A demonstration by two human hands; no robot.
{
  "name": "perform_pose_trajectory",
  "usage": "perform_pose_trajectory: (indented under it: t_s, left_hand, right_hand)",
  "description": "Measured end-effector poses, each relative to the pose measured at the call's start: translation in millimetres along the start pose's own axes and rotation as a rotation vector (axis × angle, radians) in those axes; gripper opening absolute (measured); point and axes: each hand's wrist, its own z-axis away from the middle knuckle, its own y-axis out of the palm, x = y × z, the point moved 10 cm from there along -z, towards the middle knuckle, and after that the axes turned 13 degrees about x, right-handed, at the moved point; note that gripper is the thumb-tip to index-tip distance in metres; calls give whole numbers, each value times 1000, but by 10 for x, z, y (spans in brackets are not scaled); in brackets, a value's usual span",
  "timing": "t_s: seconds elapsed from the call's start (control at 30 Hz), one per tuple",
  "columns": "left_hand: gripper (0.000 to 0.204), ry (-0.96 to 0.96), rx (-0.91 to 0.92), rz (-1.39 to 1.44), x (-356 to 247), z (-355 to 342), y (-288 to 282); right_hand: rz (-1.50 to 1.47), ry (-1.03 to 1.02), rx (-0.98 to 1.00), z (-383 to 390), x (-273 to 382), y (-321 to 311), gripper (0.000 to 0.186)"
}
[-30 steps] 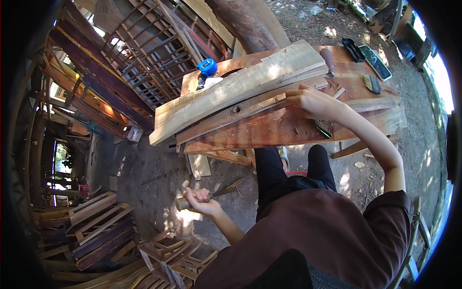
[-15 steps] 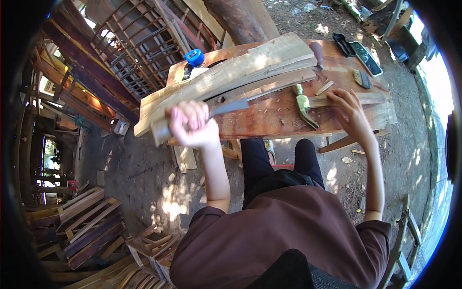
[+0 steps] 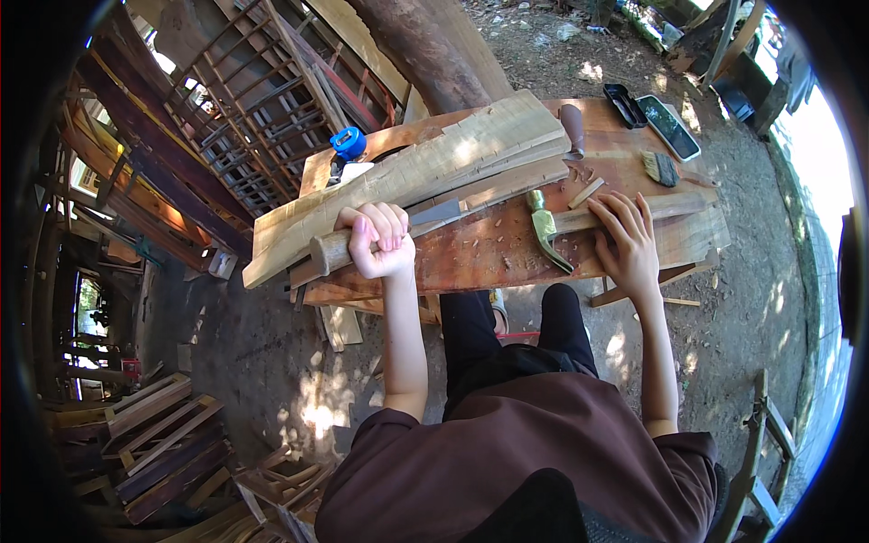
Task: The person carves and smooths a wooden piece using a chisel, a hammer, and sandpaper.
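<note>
My left hand (image 3: 378, 237) is closed on the wooden handle of a chisel (image 3: 434, 213), its flat metal blade pointing right over the stacked planks. My right hand (image 3: 625, 240) has its fingers spread on the wooden handle of a claw hammer (image 3: 674, 204), which lies on the reddish wooden bench (image 3: 462, 258) with its metal head to the left. Pale rough planks (image 3: 489, 136) lie diagonally along the bench. A small wood strip (image 3: 586, 193) and shavings are near the hammer.
A brush (image 3: 661, 168), phone (image 3: 672, 127), black case (image 3: 625, 104), brown cylindrical object (image 3: 572, 131) and blue round object (image 3: 348, 142) sit on the bench. A log (image 3: 425, 45) and wooden lattice (image 3: 253, 100) stand behind it. Timber frames (image 3: 163, 434) are stacked at lower left.
My left hand has risen from below the bench with the chisel to over the planks. My right hand has moved right and down from the planks onto the hammer handle.
</note>
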Motion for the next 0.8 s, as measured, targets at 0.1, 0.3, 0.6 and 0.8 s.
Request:
perform_pose_trajectory:
  t_s: [0.1,0.3,0.6,0.8]
  left_hand:
    - [27,10,16,25,13,3,37]
    - [26,5,-39,57,14,27,-2]
    - [28,-110,134,-346,-379,-299,636]
    - [30,-123,144,-482,-226,-418,596]
  right_hand:
    - [-2,2,-9,-1,-3,3,46]
    - [7,9,-3,-8,14,-5,47]
    - [27,19,8,-10,-8,13,46]
    - [23,23,-13,15,-34,17,45]
